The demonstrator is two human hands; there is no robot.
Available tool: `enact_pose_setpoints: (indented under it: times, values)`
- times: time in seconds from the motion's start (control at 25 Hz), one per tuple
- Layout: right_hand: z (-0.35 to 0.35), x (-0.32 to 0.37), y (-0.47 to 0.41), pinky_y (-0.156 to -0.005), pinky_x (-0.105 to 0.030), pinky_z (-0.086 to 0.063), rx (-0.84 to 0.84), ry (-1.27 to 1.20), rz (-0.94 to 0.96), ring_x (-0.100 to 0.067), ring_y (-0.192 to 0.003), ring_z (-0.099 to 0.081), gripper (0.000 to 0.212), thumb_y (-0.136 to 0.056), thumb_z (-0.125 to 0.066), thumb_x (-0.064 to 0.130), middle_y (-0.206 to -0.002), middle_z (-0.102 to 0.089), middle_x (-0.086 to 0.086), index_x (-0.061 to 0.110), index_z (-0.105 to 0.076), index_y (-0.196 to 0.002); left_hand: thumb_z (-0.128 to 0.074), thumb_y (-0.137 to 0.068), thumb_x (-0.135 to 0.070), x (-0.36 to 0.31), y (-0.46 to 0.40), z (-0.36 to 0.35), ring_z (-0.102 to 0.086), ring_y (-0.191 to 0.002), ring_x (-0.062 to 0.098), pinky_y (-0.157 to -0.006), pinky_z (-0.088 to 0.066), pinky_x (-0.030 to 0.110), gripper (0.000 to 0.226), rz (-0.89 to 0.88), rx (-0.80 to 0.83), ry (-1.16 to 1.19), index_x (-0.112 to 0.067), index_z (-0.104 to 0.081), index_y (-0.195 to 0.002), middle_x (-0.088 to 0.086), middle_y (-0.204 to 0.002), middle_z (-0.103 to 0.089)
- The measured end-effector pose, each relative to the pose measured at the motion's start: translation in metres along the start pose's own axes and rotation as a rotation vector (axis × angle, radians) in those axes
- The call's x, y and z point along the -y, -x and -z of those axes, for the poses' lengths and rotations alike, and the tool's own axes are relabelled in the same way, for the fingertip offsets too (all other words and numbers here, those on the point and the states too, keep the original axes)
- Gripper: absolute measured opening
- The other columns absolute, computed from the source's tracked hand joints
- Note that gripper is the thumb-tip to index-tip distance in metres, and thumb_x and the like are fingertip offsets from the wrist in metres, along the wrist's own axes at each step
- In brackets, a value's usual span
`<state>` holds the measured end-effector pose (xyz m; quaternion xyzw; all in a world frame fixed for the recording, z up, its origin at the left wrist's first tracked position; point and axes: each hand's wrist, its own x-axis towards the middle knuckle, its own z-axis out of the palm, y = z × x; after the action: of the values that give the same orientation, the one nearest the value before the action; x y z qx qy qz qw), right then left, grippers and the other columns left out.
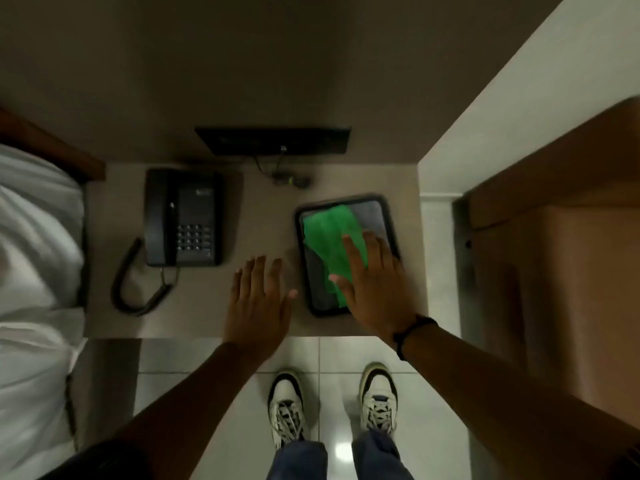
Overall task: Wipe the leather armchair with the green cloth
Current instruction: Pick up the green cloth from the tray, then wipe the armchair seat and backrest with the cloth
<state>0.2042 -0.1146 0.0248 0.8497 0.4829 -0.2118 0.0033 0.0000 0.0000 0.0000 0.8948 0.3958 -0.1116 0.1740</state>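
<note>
A beige bedside table (214,306) stands against a dim brown wall (242,64). White floor tiles (332,403) gleam below. A white-sheeted bed (34,254) lies left.

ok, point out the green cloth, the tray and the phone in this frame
green cloth (325,233), head view, on its upper middle folds.
tray (377,198), head view, on its dark far rim.
phone (199,206), head view, on the base above the keypad.

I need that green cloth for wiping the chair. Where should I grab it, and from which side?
Pinch the bunched middle of the cloth, coming straight down from above. It lies crumpled and fairly flat in the shallow tray, whose raised rim blocks a sideways approach, and the folds give something to gather. The right hand is spread over its near end; the left hand hovers beside the tray.
</note>
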Motion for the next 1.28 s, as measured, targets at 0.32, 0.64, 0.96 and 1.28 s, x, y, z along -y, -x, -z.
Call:
enact_pose_setpoints:
  times: [0.32, 0.64, 0.96, 1.28]
  values:
    - [-0.090, 0.007, -0.058, -0.112, -0.065, -0.041, -0.154, 0.113, -0.094, -0.051, -0.149, -0.039, 0.073, -0.107, -0.042, 0.065, -0.172, -0.030, -0.025, 0.034, -0.026, -0.171, -0.036, -0.113, -0.048, 0.039, -0.025, -0.086, -0.027, -0.169, 0.051, -0.138, -0.022, 0.067, 0.072, -0.049, -0.141, -0.023, -0.011, -0.039, -0.175, 0.032, -0.180, -0.030]
    - [-0.040, 0.003, -0.032, -0.103, -0.061, -0.050, -0.206, -0.052, -0.192, -0.044, -0.133, -0.053, 0.059, -0.106, -0.056, 0.035, -0.162, -0.043, -0.022, 0.030, -0.044, -0.163, -0.032, -0.114, -0.055, 0.018, -0.018, -0.038, -0.027, -0.168, 0.053, -0.137, -0.022, 0.068, 0.073, -0.088, -0.115, -0.045, -0.014, -0.029, -0.175, 0.035, -0.178, -0.030]
    - [0.078, -0.162, 0.223, -0.084, -0.050, -0.055, -0.186, -0.140, -0.674, -0.038, -0.109, -0.064, 0.058, -0.100, -0.046, 0.038, -0.150, -0.056, -0.019, 0.032, -0.054, -0.156, -0.039, -0.111, -0.051, -0.240, 0.020, 0.035, -0.042, -0.156, 0.060, -0.129, -0.034, 0.075, 0.072, -0.452, -0.123, 0.031, -0.006, -0.049, -0.167, 0.038, -0.169, -0.043]
    - [-0.014, -0.416, 0.423, -0.087, -0.058, -0.057, -0.145, -0.076, -0.944, -0.045, -0.116, -0.065, 0.063, -0.095, -0.066, 0.028, -0.148, -0.057, -0.024, 0.026, -0.056, -0.157, -0.043, -0.113, -0.049, -0.527, 0.066, -0.117, -0.038, -0.164, 0.050, -0.135, -0.031, 0.067, 0.070, -0.712, -0.015, 0.034, -0.010, -0.043, -0.171, 0.027, -0.173, -0.044]
